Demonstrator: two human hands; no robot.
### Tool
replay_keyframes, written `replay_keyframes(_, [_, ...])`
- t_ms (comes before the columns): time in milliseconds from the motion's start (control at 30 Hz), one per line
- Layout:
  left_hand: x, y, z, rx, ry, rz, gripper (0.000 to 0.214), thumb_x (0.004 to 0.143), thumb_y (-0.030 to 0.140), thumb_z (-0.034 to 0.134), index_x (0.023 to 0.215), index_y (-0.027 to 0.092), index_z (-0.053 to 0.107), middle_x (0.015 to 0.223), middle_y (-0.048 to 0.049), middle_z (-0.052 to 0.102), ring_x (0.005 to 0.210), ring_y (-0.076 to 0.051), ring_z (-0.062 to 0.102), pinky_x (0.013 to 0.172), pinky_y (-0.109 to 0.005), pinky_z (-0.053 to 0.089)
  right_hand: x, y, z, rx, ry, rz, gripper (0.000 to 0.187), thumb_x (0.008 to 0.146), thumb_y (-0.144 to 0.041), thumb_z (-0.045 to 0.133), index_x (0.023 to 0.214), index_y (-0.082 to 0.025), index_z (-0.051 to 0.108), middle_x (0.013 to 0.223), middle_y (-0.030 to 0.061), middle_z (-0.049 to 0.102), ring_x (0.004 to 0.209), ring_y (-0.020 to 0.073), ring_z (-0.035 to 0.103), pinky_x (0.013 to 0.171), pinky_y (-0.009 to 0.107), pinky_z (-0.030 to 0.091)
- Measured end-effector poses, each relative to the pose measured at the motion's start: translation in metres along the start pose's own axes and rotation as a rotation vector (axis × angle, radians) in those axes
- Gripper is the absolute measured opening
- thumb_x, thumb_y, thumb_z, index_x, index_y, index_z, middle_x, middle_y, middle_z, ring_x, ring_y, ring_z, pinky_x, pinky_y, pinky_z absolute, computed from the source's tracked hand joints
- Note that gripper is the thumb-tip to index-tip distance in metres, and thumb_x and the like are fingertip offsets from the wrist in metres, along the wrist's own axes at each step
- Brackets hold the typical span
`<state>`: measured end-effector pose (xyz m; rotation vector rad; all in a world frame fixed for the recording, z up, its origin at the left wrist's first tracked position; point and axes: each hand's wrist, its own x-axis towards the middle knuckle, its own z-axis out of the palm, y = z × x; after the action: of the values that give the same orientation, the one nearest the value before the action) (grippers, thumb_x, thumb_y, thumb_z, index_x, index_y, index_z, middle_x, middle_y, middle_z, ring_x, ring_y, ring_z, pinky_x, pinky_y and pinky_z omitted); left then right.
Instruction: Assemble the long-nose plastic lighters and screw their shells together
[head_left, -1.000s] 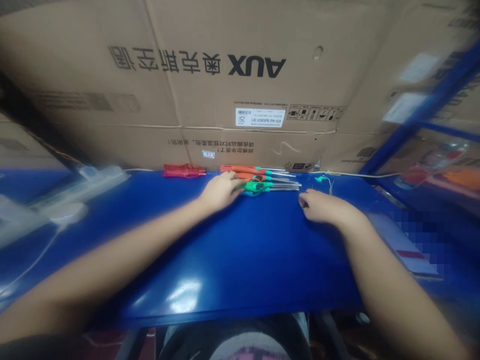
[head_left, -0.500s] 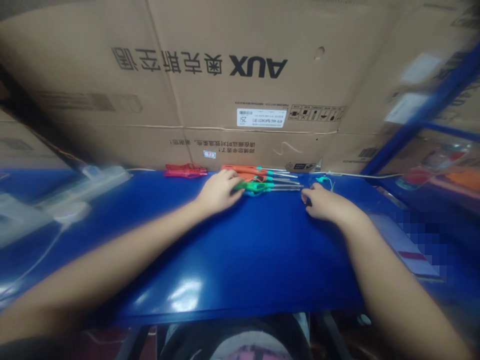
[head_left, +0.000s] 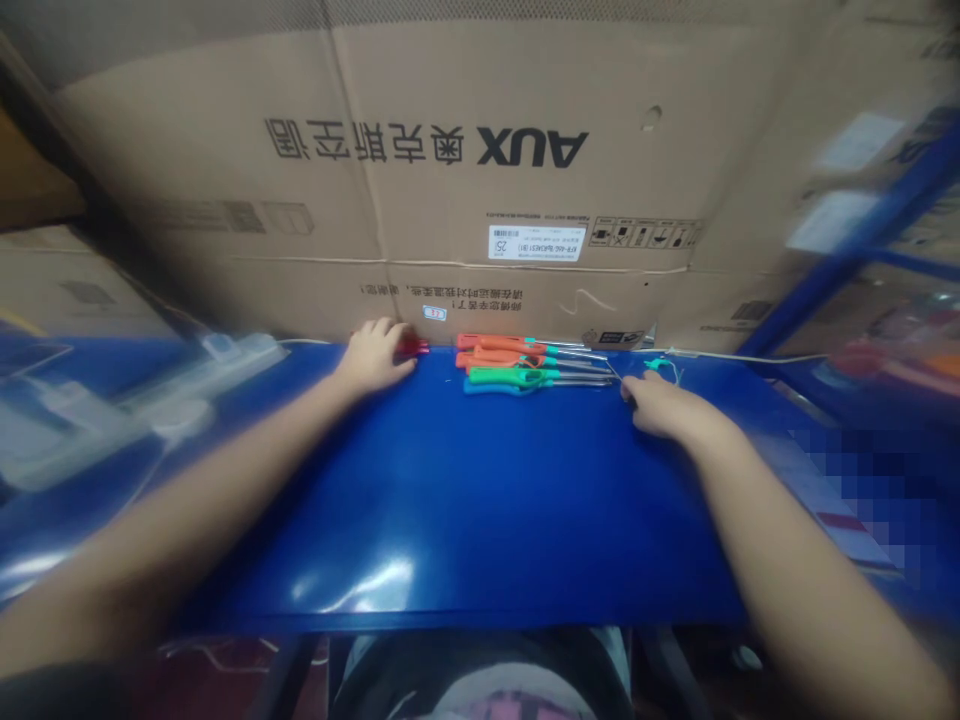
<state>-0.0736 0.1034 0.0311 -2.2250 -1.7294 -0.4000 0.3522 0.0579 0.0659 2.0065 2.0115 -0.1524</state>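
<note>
My left hand reaches over the red lighters by the carton, fingers on the far side and thumb on the near side. It covers most of them; only their right ends show. To its right lie several long-necked stick lighters: orange ones at the back, a green one and a blue one in front, metal necks pointing right. My right hand is closed just beyond the neck tips. A thin line runs to its fingertips; what they pinch is too small to make out.
A big cardboard carton walls off the back of the blue table. White power strips lie at left. A small teal piece with string sits behind my right hand. A blue rack post stands at right.
My left hand has let go of the green lighter area and moved left onto the red lighters. My right hand stays by the neck tips. The view has shifted slightly.
</note>
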Motion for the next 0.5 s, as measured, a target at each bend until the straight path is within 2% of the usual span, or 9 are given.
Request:
replay_keyframes(100, [0.0,-0.007,0.001,0.032,-0.052,0.013,0.047,0.089,0.041,0.053,0.128,0.016,0.058,0.124,-0.0186,0.057,0.117,-0.038,0.051,0.094,-0.047,0.043,0.002,0.0,0.002,-0.008,0.027,-0.014,0.039,0.084,-0.015,0.052,0.123,-0.018,0.058,0.121,0.0156,0.051,0.108,0.0322,0.06,0.08,0.039,0.048])
replay_keyframes(233, [0.003,-0.012,-0.003,0.048,-0.138,0.022,0.033,0.091,0.037,0.048,0.107,0.015,0.068,0.111,-0.0172,0.06,0.102,-0.034,0.059,0.086,-0.043,0.046,0.003,0.0,0.004,-0.018,0.056,-0.042,0.037,0.09,-0.026,0.049,0.125,-0.016,0.058,0.126,0.0172,0.051,0.112,0.034,0.058,0.085,0.042,0.048])
replay_keyframes(333, [0.002,-0.014,-0.007,0.029,-0.185,0.033,0.032,0.093,0.038,0.045,0.102,0.018,0.069,0.105,-0.0134,0.064,0.097,-0.029,0.063,0.082,-0.037,0.048,0.001,-0.001,0.003,-0.022,0.078,-0.062,0.037,0.092,-0.031,0.048,0.124,-0.016,0.06,0.129,0.018,0.051,0.113,0.0345,0.057,0.085,0.044,0.048])
replay_keyframes(433, [-0.004,-0.009,-0.013,-0.005,-0.217,0.033,0.035,0.094,0.043,0.043,0.095,0.019,0.068,0.1,-0.0115,0.067,0.094,-0.028,0.064,0.079,-0.035,0.048,-0.007,-0.005,-0.002,-0.027,0.12,-0.071,0.035,0.094,-0.033,0.046,0.121,-0.016,0.062,0.13,0.0182,0.051,0.115,0.035,0.056,0.085,0.043,0.048])
replay_keyframes(500, [-0.012,-0.001,-0.018,-0.038,-0.25,0.027,0.036,0.093,0.047,0.044,0.093,0.019,0.067,0.1,-0.0111,0.069,0.09,-0.027,0.065,0.073,-0.033,0.047,-0.013,-0.01,-0.006,-0.026,0.192,-0.096,0.034,0.096,-0.033,0.044,0.118,-0.015,0.063,0.129,0.0178,0.053,0.115,0.0348,0.056,0.084,0.042,0.049])
